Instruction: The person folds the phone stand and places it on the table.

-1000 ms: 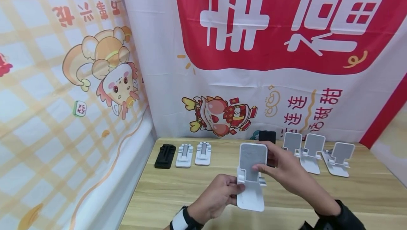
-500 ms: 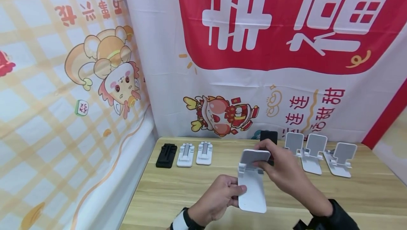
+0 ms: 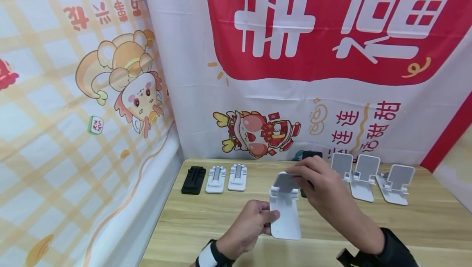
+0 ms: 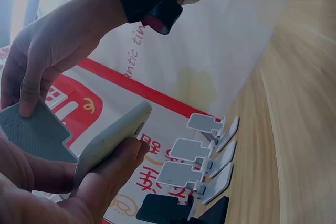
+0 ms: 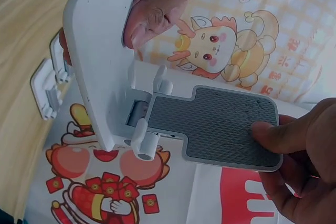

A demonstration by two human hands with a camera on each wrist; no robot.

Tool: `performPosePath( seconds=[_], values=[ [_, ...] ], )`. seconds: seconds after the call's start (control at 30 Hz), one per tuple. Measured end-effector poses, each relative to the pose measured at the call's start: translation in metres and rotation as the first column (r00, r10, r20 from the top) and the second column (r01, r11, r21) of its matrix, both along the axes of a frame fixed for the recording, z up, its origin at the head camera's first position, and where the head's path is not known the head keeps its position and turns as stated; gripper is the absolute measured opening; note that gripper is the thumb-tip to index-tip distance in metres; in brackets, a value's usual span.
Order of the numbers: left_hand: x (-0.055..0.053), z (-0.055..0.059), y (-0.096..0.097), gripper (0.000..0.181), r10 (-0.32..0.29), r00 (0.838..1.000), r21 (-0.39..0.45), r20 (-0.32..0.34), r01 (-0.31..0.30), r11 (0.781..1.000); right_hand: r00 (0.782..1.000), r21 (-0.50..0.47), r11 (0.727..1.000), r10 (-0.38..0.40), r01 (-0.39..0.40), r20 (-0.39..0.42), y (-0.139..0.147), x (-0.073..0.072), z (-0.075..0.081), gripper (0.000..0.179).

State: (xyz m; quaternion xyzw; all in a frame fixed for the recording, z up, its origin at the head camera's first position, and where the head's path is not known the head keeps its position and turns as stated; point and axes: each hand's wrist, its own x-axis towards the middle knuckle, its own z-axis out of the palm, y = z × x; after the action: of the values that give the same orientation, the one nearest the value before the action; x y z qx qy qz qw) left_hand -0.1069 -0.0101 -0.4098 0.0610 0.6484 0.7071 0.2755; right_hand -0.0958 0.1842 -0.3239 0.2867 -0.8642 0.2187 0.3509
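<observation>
Held above the table is a white folding phone stand (image 3: 286,220) with a grey ribbed pad (image 5: 226,127) on its hinged plate. My left hand (image 3: 252,226) grips the base by its left edge, thumb on the face. With thumb and fingers my right hand (image 3: 324,189) pinches the far end of the padded plate. In the right wrist view the plate stands at a steep angle to the base, and the hinge (image 5: 139,119) with its small white hooks shows between them. From the left wrist, the right thumb lies on the grey pad (image 4: 37,132).
Folded stands lie at the table's back left: one black (image 3: 193,180) and two white, a nearer-left one (image 3: 215,179) and another (image 3: 237,177). Unfolded white stands (image 3: 363,176) line the back right. A black stand (image 4: 163,208) is partly behind my right hand. A printed cloth (image 3: 191,74) hangs behind.
The padded plate has tilted from nearly in line with the base to a steep angle, moved by my right hand. Both hands and the stand have lately shifted slightly left.
</observation>
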Motion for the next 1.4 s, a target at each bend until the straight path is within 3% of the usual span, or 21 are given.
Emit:
performPosePath(
  seconds=[0.2,0.43,0.83,1.17,1.4],
  values=[
    [-0.001,0.002,-0.001,0.029,-0.009,1.000,0.012,-0.019,0.009,1.000,1.000,0.007,1.000,-0.004,0.004,-0.003,-0.001,0.005,0.003,0.029],
    [-0.005,0.008,-0.004,0.030,0.016,1.000,0.009,-0.003,-0.016,1.000,0.996,0.033,0.996,0.086,-0.087,0.013,-0.007,0.011,-0.002,0.032],
    [-0.014,0.020,-0.014,0.031,0.037,0.999,-0.012,0.008,-0.037,0.999,0.990,0.068,0.987,0.142,-0.143,0.015,-0.016,0.021,-0.009,0.032],
    [-0.017,0.024,-0.021,0.028,0.085,0.996,-0.058,-0.021,-0.086,0.995,0.992,0.093,0.988,0.123,-0.123,0.012,-0.027,0.026,-0.019,0.042],
    [-0.019,0.028,-0.027,0.029,0.096,0.995,-0.059,-0.028,-0.097,0.994,0.989,0.112,0.984,0.127,-0.135,0.078,-0.032,0.030,-0.024,0.042]
  ],
)
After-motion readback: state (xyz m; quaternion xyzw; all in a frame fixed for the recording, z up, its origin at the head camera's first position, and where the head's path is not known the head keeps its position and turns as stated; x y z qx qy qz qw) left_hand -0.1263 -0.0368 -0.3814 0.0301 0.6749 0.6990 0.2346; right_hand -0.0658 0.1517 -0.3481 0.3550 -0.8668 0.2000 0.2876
